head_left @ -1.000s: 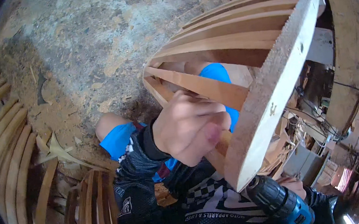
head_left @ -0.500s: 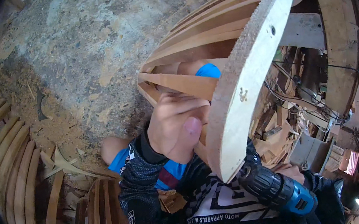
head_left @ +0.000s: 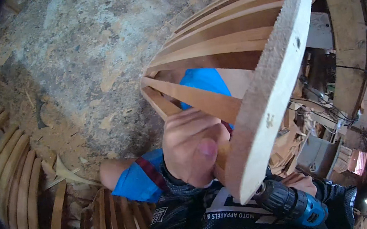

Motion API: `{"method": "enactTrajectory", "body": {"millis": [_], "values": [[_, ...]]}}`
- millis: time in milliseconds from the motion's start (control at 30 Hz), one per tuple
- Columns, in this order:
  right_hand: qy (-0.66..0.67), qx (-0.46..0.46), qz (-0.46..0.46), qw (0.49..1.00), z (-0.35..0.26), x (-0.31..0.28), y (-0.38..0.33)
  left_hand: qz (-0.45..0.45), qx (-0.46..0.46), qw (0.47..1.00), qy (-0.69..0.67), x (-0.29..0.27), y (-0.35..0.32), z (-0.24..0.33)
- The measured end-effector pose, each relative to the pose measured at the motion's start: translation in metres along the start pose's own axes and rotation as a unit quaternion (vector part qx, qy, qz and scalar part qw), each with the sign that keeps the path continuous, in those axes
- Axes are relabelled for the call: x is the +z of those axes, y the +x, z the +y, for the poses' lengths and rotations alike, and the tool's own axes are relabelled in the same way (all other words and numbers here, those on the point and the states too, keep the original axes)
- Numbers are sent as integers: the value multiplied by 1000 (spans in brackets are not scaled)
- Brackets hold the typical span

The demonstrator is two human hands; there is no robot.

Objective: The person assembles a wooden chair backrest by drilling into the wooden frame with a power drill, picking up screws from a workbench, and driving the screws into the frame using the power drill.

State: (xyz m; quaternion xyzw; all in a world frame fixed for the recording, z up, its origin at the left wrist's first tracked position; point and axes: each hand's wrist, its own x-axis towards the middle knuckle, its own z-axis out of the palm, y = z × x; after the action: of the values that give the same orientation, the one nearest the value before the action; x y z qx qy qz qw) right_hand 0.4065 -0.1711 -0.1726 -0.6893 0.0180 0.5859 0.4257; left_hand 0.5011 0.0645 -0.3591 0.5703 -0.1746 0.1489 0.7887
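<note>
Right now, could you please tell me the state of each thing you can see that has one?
Left hand: closed around a slat of the wooden frame, thumb on top.
Right hand: gripping the blue drill.
Blue drill: held with its chuck against the lower end of the curved end piece.
Wooden frame: lifted off the floor, tilted, slats joined to the curved end piece.
Curved slats: lying in piles on the floor.

the wooden frame (head_left: 252,73) at right centre is pale tan, with reddish-brown slats. the drill (head_left: 292,204) at lower right is black and bright blue. the shorts (head_left: 139,183) are blue with a dark red stripe. the floor (head_left: 77,49), upper left, is mottled grey with tan sawdust.
</note>
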Motion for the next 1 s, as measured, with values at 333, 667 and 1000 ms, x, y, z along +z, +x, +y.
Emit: {"method": "enactTrajectory", "body": {"millis": [333,667,1000], "values": [[-48,-4,26,999,-1,-1,2,118,46,992,-5,25,-4,-5],[-114,-91,101,984,17,-2,-4,79,-93,992,-42,10,-14,-7],[-206,-63,177,960,82,-24,47,8,-55,997,50,-10,-28,-27]]}}
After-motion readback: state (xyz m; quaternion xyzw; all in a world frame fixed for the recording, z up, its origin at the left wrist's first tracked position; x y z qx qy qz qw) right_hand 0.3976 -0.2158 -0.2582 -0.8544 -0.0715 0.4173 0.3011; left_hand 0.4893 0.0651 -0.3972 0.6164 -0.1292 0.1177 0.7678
